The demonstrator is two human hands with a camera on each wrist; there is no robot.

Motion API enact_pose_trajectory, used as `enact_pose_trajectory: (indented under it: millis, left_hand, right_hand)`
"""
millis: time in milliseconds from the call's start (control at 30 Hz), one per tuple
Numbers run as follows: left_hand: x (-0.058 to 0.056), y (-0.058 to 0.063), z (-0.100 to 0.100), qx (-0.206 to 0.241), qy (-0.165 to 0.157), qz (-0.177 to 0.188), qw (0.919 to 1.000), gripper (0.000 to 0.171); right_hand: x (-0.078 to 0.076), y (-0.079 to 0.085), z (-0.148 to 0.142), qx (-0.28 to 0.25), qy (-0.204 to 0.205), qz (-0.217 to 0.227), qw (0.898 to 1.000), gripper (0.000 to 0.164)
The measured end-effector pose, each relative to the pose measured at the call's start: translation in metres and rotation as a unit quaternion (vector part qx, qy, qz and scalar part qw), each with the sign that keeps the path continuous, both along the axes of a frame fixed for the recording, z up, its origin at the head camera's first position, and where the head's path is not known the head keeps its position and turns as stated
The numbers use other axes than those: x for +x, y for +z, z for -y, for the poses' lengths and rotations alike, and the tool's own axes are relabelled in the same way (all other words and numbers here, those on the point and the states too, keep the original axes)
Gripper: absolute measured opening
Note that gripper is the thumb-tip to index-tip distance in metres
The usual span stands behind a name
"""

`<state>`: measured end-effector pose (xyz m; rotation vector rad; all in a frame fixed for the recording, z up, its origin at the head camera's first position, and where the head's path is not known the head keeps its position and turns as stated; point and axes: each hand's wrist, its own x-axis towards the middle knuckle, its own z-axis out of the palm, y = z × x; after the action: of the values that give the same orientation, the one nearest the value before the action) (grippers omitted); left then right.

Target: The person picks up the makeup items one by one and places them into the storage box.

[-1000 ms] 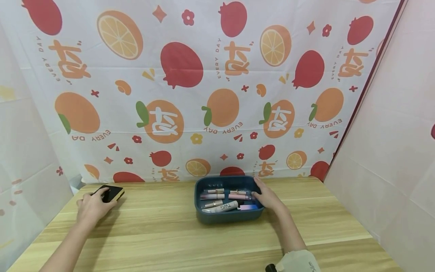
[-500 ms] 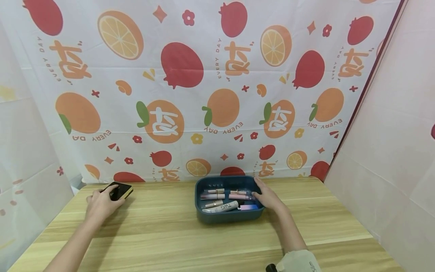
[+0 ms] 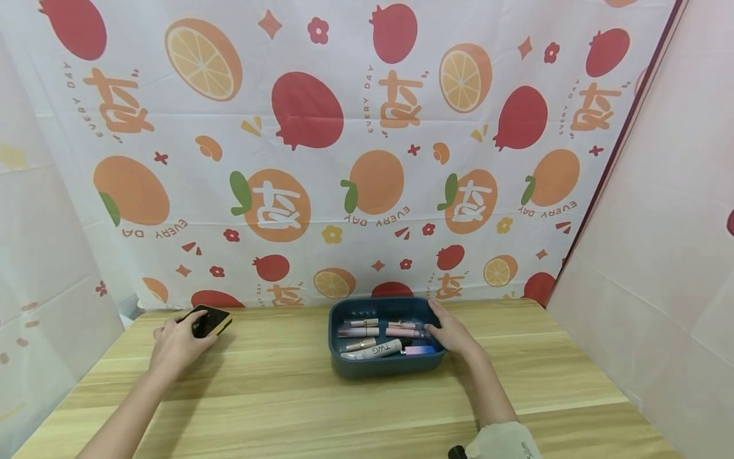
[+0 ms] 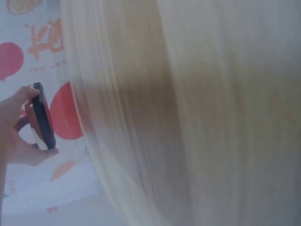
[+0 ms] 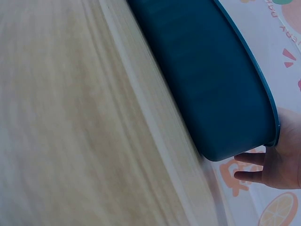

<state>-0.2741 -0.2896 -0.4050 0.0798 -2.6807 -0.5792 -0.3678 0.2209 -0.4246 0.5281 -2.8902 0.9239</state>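
At the table's back left, my left hand (image 3: 176, 344) holds a flat black case (image 3: 212, 322) with a gold edge, like a makeup compact. The left wrist view has the case (image 4: 40, 115) on edge, pinched between thumb and fingers. Right of the table's middle sits a dark blue plastic bin (image 3: 384, 366). My right hand (image 3: 454, 330) grips its right end, thumb over the rim. Beneath that end, in the right wrist view, fingers (image 5: 249, 176) stick out. Inside lie a white tube marked TWG (image 3: 381, 349), a blue-and-pink stick (image 3: 420, 350) and several lipstick-like tubes (image 3: 358, 332).
The wood-grain table (image 3: 275, 395) runs back to a white fruit-print curtain (image 3: 355, 127). Pale curtain panels close off the left (image 3: 46, 255) and right (image 3: 659, 255) sides.
My left hand has moved to the right along the back of the table with the black case, turning it slightly. The right hand and the bin have stayed in place.
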Motion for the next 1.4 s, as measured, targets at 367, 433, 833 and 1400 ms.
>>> enact_pose_trajectory:
  millis: [367,433,833,1400]
  left_hand:
    - [0.002,0.003,-0.009,0.006,-0.011,-0.006,0.9999,0.058]
    - [0.002,0.003,-0.011,0.006,-0.012,-0.003,0.9999,0.058]
    - [0.002,0.008,-0.02,0.003,-0.026,-0.023,0.9994,0.058]
    - [0.005,0.009,-0.029,0.008,-0.038,-0.061,0.9974,0.056]
  right_hand:
    - [-0.001,-0.002,0.0,-0.003,0.004,-0.002,1.0,0.062]
    - [0.0,-0.002,-0.001,-0.002,0.005,-0.003,1.0,0.062]
    - [0.001,-0.002,-0.002,-0.009,0.001,0.006,1.0,0.062]
    - [0.0,-0.001,0.0,-0.006,0.004,0.0,1.0,0.062]
